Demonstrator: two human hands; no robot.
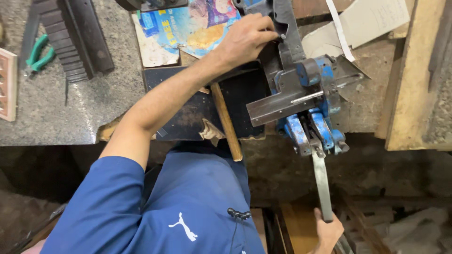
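A blue bench vise [310,110] is fixed at the front edge of a worn workbench [56,113]. It clamps a dark metal bar [287,33] that runs away from me, with a flat steel plate [278,106] beside its jaws. My left hand [245,37] reaches across and grips the dark metal bar near its far end. My right hand [327,233] is low at the bottom, closed around the end of the vise handle [321,181], a long grey steel lever hanging down.
A hammer with a wooden handle [226,120] lies on a dark board [188,113]. Green pliers [37,54] and a ridged dark file block [70,37] rest at left. A colourful printed sheet [188,26] sits behind. Wooden planks [414,75] stand at right.
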